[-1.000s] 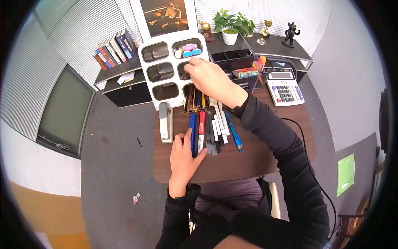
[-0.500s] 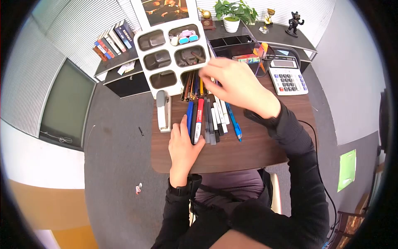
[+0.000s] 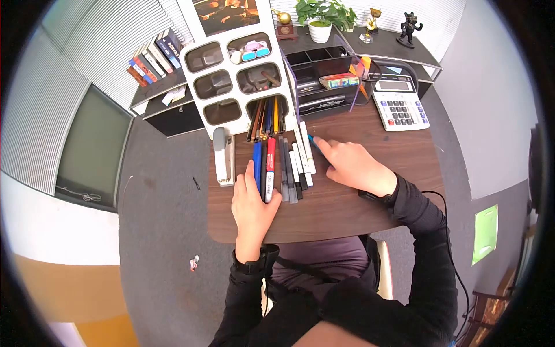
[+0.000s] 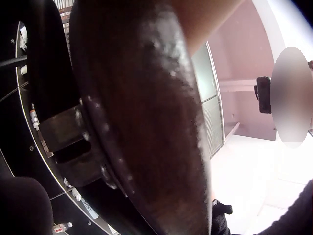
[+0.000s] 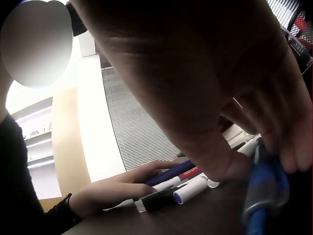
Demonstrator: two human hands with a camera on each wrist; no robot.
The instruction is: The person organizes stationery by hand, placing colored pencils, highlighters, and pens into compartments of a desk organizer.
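In the head view my left hand (image 3: pixel 251 199) rests on the desk with fingers extended. Its index finger lies along a blue marker (image 3: pixel 257 162), and the thumb touches a red-and-white marker (image 3: pixel 270 168); a black pen lies between the two. To the right, my right hand (image 3: pixel 352 165) bends over a blue pen (image 5: pixel 261 191), largely hidden by the hand from above. From the right wrist, the pen shows between thumb and fingers, pinched. Grey pens (image 3: pixel 286 179) and white pens (image 3: pixel 304 147) lie side by side between the hands. The left wrist view does not show the left fingers.
A white organizer (image 3: pixel 232 95) with dark compartments stands at the back, holding erasers (image 3: pixel 254 52) and a bundle of pencils (image 3: pixel 267 118). A stapler (image 3: pixel 223 156) sits at left. A black desk rack (image 3: pixel 324 104) and a calculator (image 3: pixel 400 107) stand at back right.
My right hand has left the organizer's right middle compartment, where a dark stick-like item now shows, and has come down onto the blue pen at right. The left hand has stayed by the markers.
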